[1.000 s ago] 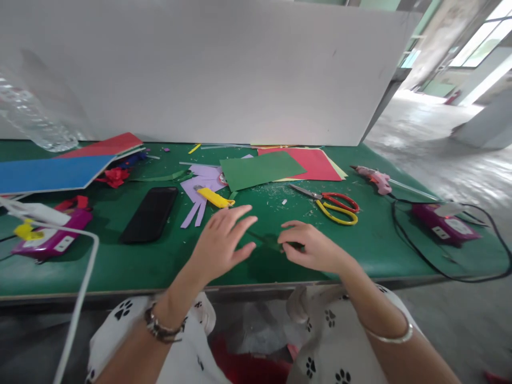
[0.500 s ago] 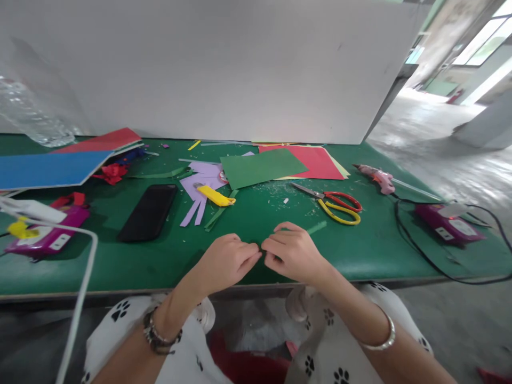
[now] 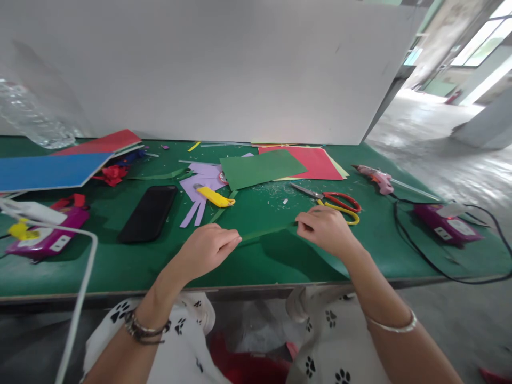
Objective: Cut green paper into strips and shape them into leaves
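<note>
A narrow green paper strip stretches between my two hands above the table's front part. Its left end is pinched in my left hand, fingers closed. My right hand is closed on the other end, close to the scissors with one red and one yellow handle. Beyond the strip lie a green paper sheet, a red sheet and purple cut paper. A yellow-handled cutter rests on the purple paper.
A black phone lies left of the cutter. A pink glue gun and a purple power box with a black cord are at right. Blue board, another purple box and a plastic bottle stand left.
My hands were close together and have moved apart, the right one towards the scissors and the left one leftward. The green strip now spans the gap between them.
</note>
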The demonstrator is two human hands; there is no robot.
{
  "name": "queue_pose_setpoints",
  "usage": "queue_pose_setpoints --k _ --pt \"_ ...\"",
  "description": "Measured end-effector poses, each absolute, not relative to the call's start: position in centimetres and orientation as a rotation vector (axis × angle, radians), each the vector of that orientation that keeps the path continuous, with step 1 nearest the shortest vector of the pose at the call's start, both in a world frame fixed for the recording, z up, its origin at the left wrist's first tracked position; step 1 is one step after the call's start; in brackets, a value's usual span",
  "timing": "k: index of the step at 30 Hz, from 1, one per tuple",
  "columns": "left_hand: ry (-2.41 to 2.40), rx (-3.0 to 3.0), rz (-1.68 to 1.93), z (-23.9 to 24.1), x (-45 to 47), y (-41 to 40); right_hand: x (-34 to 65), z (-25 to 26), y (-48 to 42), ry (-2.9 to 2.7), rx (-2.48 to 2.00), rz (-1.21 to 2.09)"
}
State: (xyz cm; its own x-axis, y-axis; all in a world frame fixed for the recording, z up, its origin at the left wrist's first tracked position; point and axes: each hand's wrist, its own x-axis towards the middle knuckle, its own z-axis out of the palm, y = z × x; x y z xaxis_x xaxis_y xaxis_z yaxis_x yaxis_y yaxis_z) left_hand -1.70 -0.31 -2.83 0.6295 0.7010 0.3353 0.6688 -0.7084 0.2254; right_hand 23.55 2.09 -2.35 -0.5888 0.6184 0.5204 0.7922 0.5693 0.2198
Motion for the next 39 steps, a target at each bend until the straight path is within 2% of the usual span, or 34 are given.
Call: queue_pose_setpoints --k 7,11,13,17,22,27,31,34,39 --pt "1.219 2.635 0.627 -2.3 -2.8 -0.2 27.0 -2.1 3.0 -2.163 -1.390 -0.679" --pt "1.183 2.609 0.675 -2.6 -2.6 -0.3 25.4 -2.0 2.2 -1.985 -1.287 -0.449" --pt "1.127 2.619 0.636 -2.9 -2.1 -0.4 23.1 -2.1 1.2 -2.117 -1.121 -0.322" --pt "1.083 2.630 0.606 -3.4 -1.1 -0.6 19.4 -2.5 -0.1 -2.502 -0.880 -0.300" --pt "1.182 2.696 0.642 -3.0 -2.5 0.2 21.0 -2.5 0.8 -2.525 -0.917 -0.141" --pt "1.458 2.561 0.863 -2.3 -5.0 1.0 24.0 -1.4 1.6 -2.355 -1.146 0.225" --pt "1.536 2.113 1.245 -2.3 -5.2 1.4 23.6 -1.1 1.2 -2.047 -1.222 0.819" --pt "1.277 1.891 1.359 -2.1 -3.9 2.1 21.8 -1.5 0.9 -1.733 -1.060 1.282" --pt "0.809 1.756 1.256 -1.0 -1.2 3.0 19.1 -3.0 0.6 -1.529 -0.853 1.711"
